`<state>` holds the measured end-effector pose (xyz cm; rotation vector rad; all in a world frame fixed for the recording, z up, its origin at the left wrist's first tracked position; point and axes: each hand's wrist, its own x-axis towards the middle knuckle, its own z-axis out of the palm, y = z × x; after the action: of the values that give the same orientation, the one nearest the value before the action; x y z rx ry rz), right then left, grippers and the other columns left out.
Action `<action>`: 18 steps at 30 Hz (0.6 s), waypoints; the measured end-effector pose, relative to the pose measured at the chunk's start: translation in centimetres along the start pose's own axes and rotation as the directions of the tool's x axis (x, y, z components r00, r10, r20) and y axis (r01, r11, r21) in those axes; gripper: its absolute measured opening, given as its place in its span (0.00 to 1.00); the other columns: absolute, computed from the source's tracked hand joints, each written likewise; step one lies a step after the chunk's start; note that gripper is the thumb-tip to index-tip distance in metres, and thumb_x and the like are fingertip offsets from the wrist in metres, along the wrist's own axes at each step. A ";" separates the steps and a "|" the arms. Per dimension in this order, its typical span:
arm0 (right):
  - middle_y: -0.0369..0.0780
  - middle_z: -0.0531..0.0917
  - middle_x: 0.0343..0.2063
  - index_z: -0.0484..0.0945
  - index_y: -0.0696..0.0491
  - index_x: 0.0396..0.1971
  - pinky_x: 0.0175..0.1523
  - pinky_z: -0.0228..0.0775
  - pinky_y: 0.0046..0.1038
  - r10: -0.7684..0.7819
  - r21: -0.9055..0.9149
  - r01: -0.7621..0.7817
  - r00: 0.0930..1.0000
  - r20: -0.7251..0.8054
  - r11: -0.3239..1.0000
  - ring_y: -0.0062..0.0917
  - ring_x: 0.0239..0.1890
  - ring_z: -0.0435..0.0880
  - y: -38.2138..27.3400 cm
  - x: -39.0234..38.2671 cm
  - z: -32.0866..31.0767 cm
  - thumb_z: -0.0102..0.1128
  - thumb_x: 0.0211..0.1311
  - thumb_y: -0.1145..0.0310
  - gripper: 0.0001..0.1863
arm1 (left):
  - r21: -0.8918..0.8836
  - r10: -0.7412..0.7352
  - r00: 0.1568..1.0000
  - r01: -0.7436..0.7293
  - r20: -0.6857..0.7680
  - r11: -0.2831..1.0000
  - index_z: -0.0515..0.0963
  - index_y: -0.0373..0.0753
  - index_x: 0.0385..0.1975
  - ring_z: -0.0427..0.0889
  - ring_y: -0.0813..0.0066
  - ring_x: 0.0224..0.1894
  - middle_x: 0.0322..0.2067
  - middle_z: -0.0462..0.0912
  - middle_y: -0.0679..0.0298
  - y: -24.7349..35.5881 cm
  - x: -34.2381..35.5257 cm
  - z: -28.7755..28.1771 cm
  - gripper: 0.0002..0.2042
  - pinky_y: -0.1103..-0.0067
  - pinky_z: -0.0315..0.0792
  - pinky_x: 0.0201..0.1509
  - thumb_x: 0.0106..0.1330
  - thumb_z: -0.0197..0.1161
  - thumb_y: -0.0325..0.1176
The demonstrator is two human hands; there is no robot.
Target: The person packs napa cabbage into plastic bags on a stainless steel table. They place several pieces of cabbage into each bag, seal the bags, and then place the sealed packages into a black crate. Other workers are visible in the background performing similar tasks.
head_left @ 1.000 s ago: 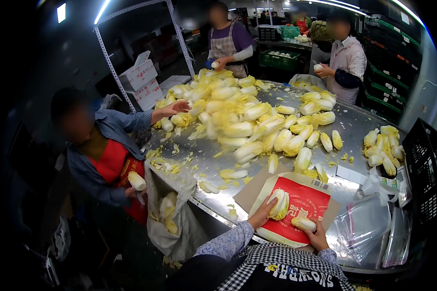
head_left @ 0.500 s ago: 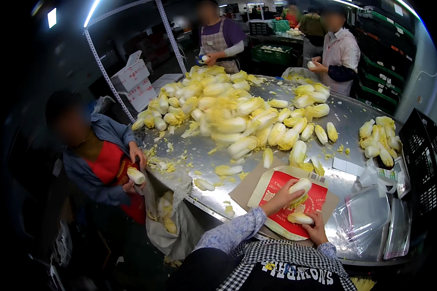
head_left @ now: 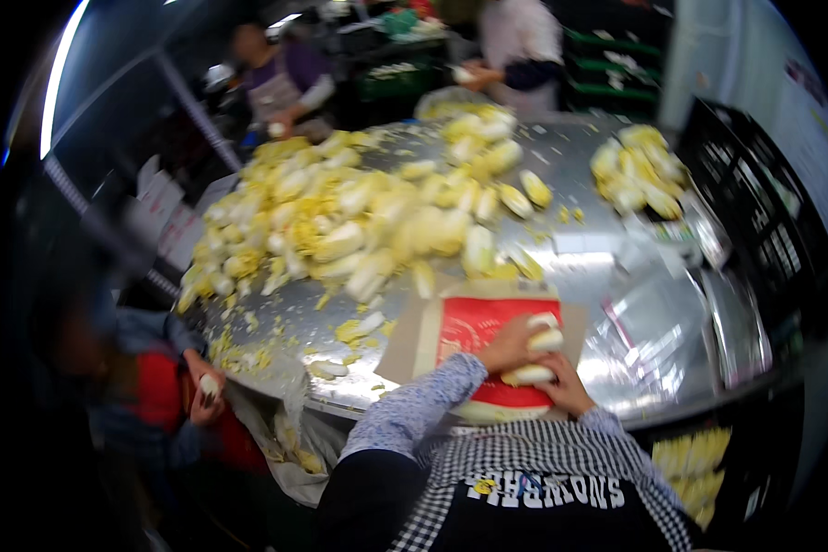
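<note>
Two pale cabbage pieces (head_left: 535,354) lie on the red board (head_left: 478,327) near the worktop (head_left: 616,304) front edge. Both hands now close on them: left hand (head_left: 506,345) has moved onto the upper piece, right hand (head_left: 561,386) grips the lower. Cabbage heap (head_left: 359,221) lies beyond; co-workers stand around.

steel table (head_left: 607,175), cabbage heaps (head_left: 340,221) (yellow), cardboard (head_left: 409,342)

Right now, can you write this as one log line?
left hand: on cabbage pieces | right hand: holding them | under: red sheet
</note>
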<state>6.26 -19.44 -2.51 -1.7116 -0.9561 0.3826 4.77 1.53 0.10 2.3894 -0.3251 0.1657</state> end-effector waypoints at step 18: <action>0.42 0.74 0.47 0.72 0.52 0.50 0.58 0.65 0.33 -0.035 -0.186 0.026 0.998 -0.046 0.982 0.37 0.54 0.70 -1.5 -0.2 -0.2 0.69 0.48 0.75 0.26 | 0.327 0.064 0.986 -0.112 0.154 0.938 0.76 0.47 0.53 0.67 0.46 0.55 0.58 0.64 0.45 0.8 0.7 -1.3 0.26 0.59 0.63 0.59 0.54 0.68 0.48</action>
<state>5.65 -19.64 -1.09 -1.8636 -1.0062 0.2356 5.13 1.69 1.71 2.7330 -0.5061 0.0977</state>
